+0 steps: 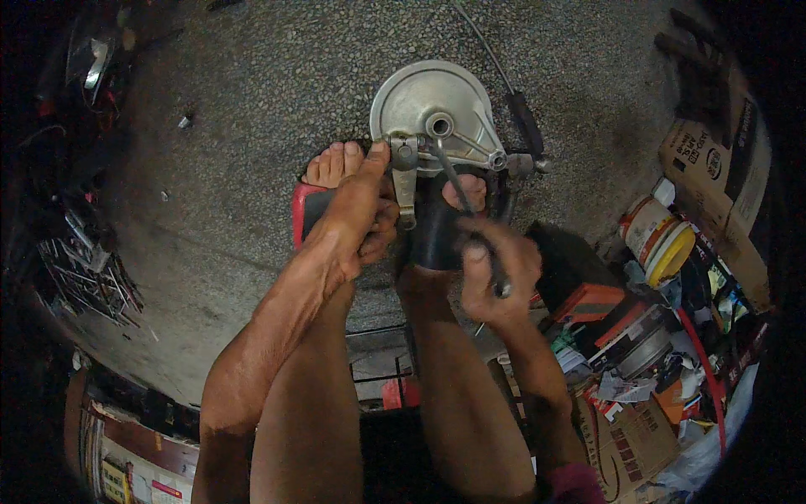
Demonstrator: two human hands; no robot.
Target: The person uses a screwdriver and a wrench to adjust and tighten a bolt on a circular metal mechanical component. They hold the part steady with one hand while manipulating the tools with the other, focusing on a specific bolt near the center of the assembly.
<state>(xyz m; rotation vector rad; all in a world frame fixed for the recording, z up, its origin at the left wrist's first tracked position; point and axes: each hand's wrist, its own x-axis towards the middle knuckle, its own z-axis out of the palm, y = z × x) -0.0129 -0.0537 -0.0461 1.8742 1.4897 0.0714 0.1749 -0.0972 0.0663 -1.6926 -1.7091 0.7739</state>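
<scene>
A round silver brake plate (pixel 420 88), with a central hub hole, rests on the floor by my feet. A short metal lever arm (pixel 405 197) hangs from a clamp at its near left edge. My left hand (pixel 357 206) is closed at that clamp, thumb against its left end and fingers curled beside the arm. In my right hand (pixel 502 269) is a slim metal rod-like tool (pixel 454 178), slanting up left so that its far end lies near the hub. A ring-like end shows below my fingers; the hand is slightly blurred, and the tool's exact kind is unclear.
A dark cable (pixel 487 42) runs across the speckled floor to the plate's right. Cartons (pixel 714 160), a white-and-yellow tub (pixel 667 252) and a red hose (pixel 705 361) crowd the right side. Several metal rods (pixel 88 273) lie at left. My sandalled feet flank the lever arm.
</scene>
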